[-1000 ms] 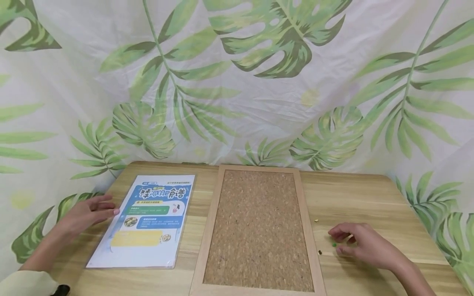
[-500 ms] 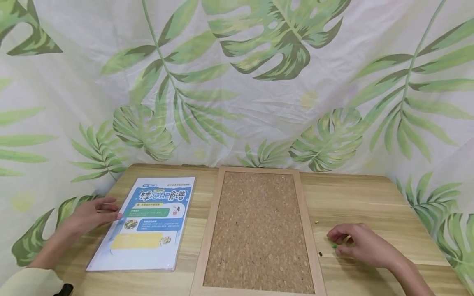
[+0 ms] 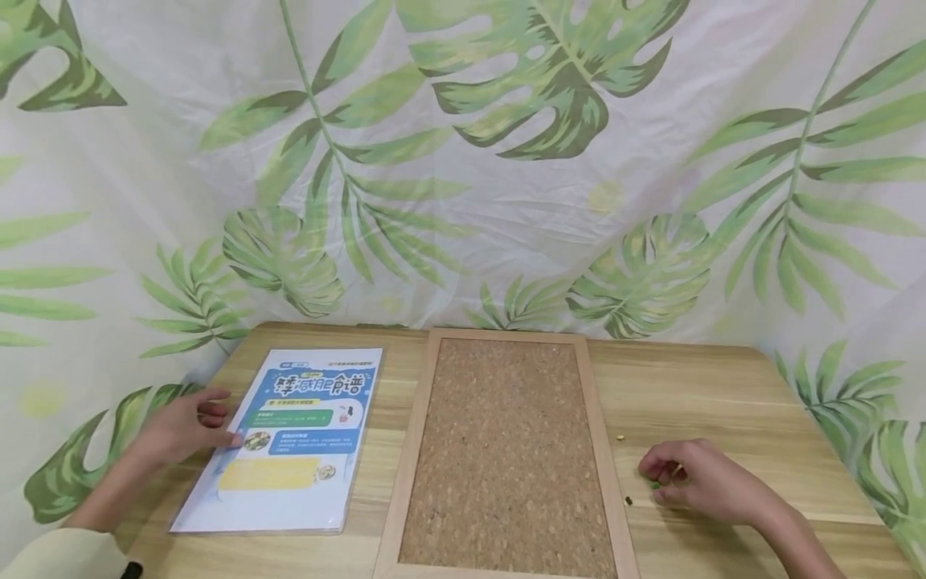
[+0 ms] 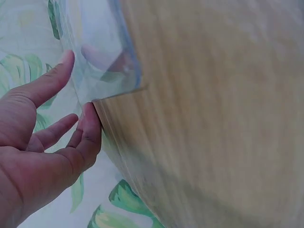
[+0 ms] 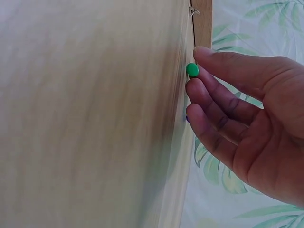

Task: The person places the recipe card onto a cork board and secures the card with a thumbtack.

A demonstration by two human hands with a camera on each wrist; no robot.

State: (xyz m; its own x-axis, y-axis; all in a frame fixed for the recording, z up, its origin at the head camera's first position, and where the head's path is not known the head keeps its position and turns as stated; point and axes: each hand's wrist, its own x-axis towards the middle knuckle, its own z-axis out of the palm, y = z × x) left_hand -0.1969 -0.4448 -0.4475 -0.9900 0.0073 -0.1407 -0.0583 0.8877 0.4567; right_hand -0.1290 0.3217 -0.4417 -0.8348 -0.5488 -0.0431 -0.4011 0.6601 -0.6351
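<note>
At the left, a printed sheet in a clear plastic sleeve [image 3: 289, 507] lies on the table. My left hand [image 3: 177, 422] reaches its left edge with spread fingers; the thumb overlaps that edge in the head view. In the left wrist view, a fingertip [image 4: 90, 111] is right at the table's edge near the sleeve's corner. My right hand [image 3: 712, 482] is low over the table, right of the framed cork board [image 3: 506, 450]. Its thumb and loosely bent fingers surround a green thumbtack [image 5: 192, 70], with a small gap showing below the thumb tip.
Two more small tacks, one gold [image 3: 620, 438] and one dark and gold [image 3: 628, 501], lie beside the board's right frame. A leaf-printed cloth [image 3: 463, 161] hangs behind the wooden table [image 3: 723, 386].
My left hand has shifted slightly down and right along the sleeve's edge. The right hand has barely moved; less of the green thumbtack shows between its fingers.
</note>
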